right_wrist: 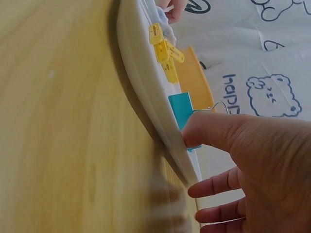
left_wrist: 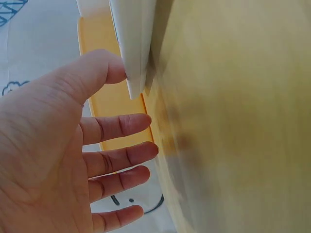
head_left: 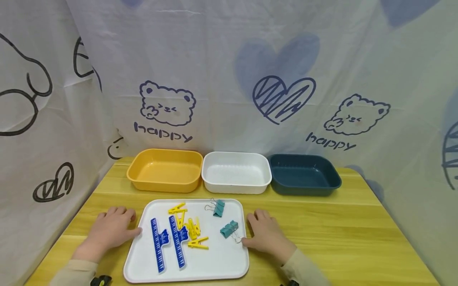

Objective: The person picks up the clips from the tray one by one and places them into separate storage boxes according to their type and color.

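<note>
OK so from my seat at the remote end, here's what I've got. The white tray (head_left: 222, 266) sits on the wooden table (head_left: 340, 230), with a hand at each side. My left hand (head_left: 112, 228) has its fingers spread and its thumb tip right against the tray's left edge. Right hand (head_left: 266, 234) is pretty much the mirror of that: fingers apart, thumb at the right rim. That thumb is just beside the wire handles of the lower teal binder clip (head_left: 229, 229); can't tell if it touches them.

The upper teal binder clip (head_left: 218, 208) lies near the tray's far edge. Middle of the tray is a loose bunch of yellow clothespins (head_left: 198, 243), and left of those I've got two blue clips with piano-key strips (head_left: 158, 245), lying roughly side by side.

Past the tray there's a row of bins: yellow bin (head_left: 164, 186) on the left, white bin (head_left: 236, 188) in the middle, dark teal bin (head_left: 302, 190) on the right. Behind them hangs a printed cloth (head_left: 218, 79) with bears and hearts.
</note>
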A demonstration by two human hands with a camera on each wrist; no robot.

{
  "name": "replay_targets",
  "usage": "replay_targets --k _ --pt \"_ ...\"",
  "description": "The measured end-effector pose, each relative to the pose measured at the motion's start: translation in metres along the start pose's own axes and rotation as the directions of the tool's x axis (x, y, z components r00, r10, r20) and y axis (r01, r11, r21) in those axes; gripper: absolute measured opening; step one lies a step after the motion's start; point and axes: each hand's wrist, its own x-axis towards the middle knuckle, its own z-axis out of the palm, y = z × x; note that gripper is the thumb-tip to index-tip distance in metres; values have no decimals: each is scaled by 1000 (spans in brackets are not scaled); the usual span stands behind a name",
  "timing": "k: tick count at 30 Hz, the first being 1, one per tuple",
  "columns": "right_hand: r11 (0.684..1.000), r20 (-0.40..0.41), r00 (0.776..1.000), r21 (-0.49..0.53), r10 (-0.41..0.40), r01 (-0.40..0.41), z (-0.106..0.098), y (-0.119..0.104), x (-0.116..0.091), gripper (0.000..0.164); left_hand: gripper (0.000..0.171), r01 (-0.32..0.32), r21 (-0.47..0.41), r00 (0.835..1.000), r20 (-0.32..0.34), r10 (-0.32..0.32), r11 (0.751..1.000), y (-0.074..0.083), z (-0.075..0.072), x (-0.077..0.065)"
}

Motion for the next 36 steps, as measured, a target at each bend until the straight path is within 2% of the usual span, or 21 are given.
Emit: replay_targets --k 6,15,24,36 --pt "1000 -7 1000 11 29 -29 -3 14 -8 59 40 -16 -3 1000 1 16 1000 18 0 3" --pt "996 -20 996 8 84 -84 -7 37 -21 55 37 -66 6 997 -33 66 998 45 2 6" --pt "990 0 990 -1 139 -139 -10 59 -31 56 38 -103 13 993 -48 104 995 66 5 14" --pt "985 6 985 -17 174 -174 -17 87 -39 59 42 -123 31 992 -27 124 992 95 2 23"
